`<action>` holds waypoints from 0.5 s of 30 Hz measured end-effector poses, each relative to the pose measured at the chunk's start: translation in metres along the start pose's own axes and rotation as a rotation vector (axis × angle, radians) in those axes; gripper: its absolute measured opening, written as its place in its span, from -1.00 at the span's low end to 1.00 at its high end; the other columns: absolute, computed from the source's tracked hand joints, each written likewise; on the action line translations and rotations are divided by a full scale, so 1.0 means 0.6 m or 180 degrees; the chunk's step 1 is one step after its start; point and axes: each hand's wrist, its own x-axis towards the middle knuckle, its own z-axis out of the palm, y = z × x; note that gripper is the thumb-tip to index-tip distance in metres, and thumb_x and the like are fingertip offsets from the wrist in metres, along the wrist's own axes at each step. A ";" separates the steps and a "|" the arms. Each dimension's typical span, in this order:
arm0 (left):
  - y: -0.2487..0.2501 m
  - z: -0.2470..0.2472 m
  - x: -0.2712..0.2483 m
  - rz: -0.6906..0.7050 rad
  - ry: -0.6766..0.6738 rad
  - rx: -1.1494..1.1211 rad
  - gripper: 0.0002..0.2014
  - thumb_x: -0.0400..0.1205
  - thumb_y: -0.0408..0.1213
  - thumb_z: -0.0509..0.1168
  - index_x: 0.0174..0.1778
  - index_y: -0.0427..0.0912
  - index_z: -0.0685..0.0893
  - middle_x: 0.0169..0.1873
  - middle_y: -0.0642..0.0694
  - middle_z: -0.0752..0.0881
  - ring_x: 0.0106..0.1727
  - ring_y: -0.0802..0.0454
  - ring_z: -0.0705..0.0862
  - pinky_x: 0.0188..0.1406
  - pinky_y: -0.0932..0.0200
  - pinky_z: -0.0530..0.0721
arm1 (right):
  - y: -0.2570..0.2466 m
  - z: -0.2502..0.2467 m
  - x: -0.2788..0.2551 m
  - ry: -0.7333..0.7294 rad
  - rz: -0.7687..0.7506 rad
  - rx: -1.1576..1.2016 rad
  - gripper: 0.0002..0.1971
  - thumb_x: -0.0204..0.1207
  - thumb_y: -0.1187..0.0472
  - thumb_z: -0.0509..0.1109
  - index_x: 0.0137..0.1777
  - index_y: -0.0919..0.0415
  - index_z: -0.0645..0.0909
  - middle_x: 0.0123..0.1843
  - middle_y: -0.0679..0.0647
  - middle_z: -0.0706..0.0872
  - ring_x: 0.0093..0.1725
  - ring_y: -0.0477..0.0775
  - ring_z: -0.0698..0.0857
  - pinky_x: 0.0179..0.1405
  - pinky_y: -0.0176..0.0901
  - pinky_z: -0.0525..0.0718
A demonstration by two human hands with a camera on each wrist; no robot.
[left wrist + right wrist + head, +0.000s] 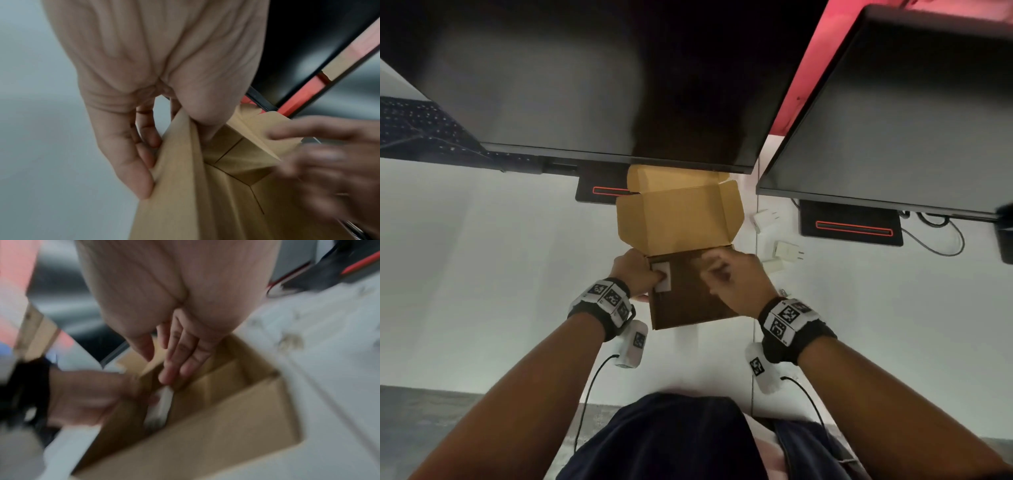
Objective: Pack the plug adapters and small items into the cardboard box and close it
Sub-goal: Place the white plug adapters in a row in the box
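The left grip [635,270] clamped the box's [688,301] left wall, thumb inside by a white adapter [663,278] in the box. The right grip [736,277] hovered over the box, fingers loosely straight. 3 adapters [787,251] lay on the counter [500,257], right of the box.

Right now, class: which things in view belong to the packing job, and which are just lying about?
Job: cardboard box; white plug adapters beside it; white item in box; left hand; right hand.

Lying about: two monitors; keyboard; cable.
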 end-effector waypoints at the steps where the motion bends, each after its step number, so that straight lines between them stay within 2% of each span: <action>1: -0.004 -0.008 0.003 -0.0051 0.0054 -0.0089 -0.82 0.63 -0.40 0.43 0.12 -0.11 0.74 -0.05 -0.08 0.81 -0.10 -0.03 0.83 -0.46 0.11 0.87 | 0.006 -0.025 0.000 0.0250 -0.0026 -0.0061 -0.83 0.57 0.16 0.50 0.14 0.09 0.73 -0.18 -0.01 0.81 -0.31 -0.15 0.77 -0.16 -0.36 0.72; 3: -0.014 -0.021 0.008 -0.0202 0.0110 -0.0291 -0.79 0.65 -0.39 0.48 0.14 -0.07 0.71 0.01 -0.07 0.80 -0.02 -0.06 0.81 -0.44 0.07 0.86 | 0.032 -0.071 0.011 0.0658 0.0061 -0.0367 -0.91 0.56 0.16 0.50 0.02 0.11 0.76 -0.28 -0.04 0.76 -0.35 -0.15 0.70 -0.19 -0.38 0.66; 4: -0.018 -0.024 0.012 -0.0272 0.0089 -0.0360 -0.80 0.65 -0.38 0.49 0.12 -0.06 0.71 0.05 -0.11 0.81 0.03 -0.10 0.81 -0.38 0.05 0.86 | 0.049 -0.090 0.021 0.0733 0.0172 -0.0560 -0.90 0.57 0.17 0.49 0.03 0.13 0.77 -0.24 0.00 0.77 -0.31 -0.13 0.69 -0.13 -0.28 0.70; 5: -0.023 -0.026 0.015 -0.0314 0.0053 -0.0398 -0.82 0.65 -0.38 0.49 0.10 -0.05 0.71 0.10 -0.15 0.82 0.08 -0.14 0.82 -0.31 0.01 0.88 | 0.066 -0.105 0.033 0.0697 0.0302 -0.0791 -0.85 0.58 0.18 0.47 0.10 0.16 0.77 -0.12 0.06 0.79 -0.22 -0.03 0.72 -0.01 -0.14 0.74; 7: -0.026 -0.027 0.018 -0.0340 -0.0008 -0.0430 -0.81 0.65 -0.35 0.50 0.10 -0.04 0.71 0.16 -0.20 0.84 0.14 -0.20 0.84 -0.18 -0.06 0.91 | 0.093 -0.128 0.062 0.0364 0.0573 -0.1346 -0.66 0.60 0.23 0.42 0.38 0.15 0.66 0.28 0.20 0.68 0.18 0.21 0.72 0.30 0.06 0.70; 8: -0.027 -0.027 0.020 -0.0333 -0.0038 -0.0440 -0.78 0.64 -0.34 0.50 0.14 -0.03 0.70 0.18 -0.20 0.84 0.15 -0.22 0.85 -0.15 -0.10 0.92 | 0.101 -0.136 0.078 0.0160 0.0672 -0.1601 -0.53 0.60 0.27 0.39 0.52 0.11 0.55 0.46 0.25 0.56 0.39 0.30 0.61 0.43 0.10 0.62; 10: -0.026 -0.028 0.020 -0.0312 -0.0111 -0.0438 -0.73 0.64 -0.34 0.50 0.21 -0.01 0.67 0.21 -0.19 0.83 0.18 -0.25 0.86 -0.14 -0.12 0.93 | 0.103 -0.145 0.106 -0.0139 0.0767 -0.1975 -0.32 0.56 0.37 0.35 0.67 -0.02 0.34 0.67 0.24 0.30 0.62 0.36 0.34 0.49 0.17 0.52; 12: -0.022 -0.031 0.019 -0.0290 -0.0161 -0.0408 -0.75 0.67 -0.37 0.47 0.20 0.00 0.67 0.22 -0.16 0.83 0.23 -0.25 0.84 -0.18 -0.10 0.90 | 0.100 -0.145 0.130 -0.0359 0.0789 -0.2288 -0.18 0.50 0.45 0.34 0.71 -0.12 0.24 0.75 0.19 0.17 0.67 0.38 0.25 0.43 0.26 0.60; 13: -0.019 -0.032 0.017 -0.0273 -0.0196 -0.0407 -0.75 0.69 -0.38 0.46 0.21 0.00 0.67 0.22 -0.14 0.83 0.25 -0.24 0.83 -0.21 -0.08 0.89 | 0.100 -0.142 0.139 -0.0462 0.0744 -0.2491 -0.16 0.49 0.46 0.34 0.71 -0.14 0.23 0.75 0.18 0.17 0.64 0.40 0.29 0.39 0.27 0.64; 15: -0.015 -0.034 0.018 -0.0271 -0.0264 -0.0392 -0.72 0.71 -0.41 0.43 0.27 -0.03 0.67 0.22 -0.10 0.82 0.27 -0.22 0.81 -0.23 -0.07 0.88 | 0.106 -0.133 0.147 -0.0532 0.0563 -0.2819 -0.21 0.49 0.46 0.37 0.67 -0.11 0.29 0.65 0.23 0.34 0.52 0.40 0.46 0.30 0.25 0.71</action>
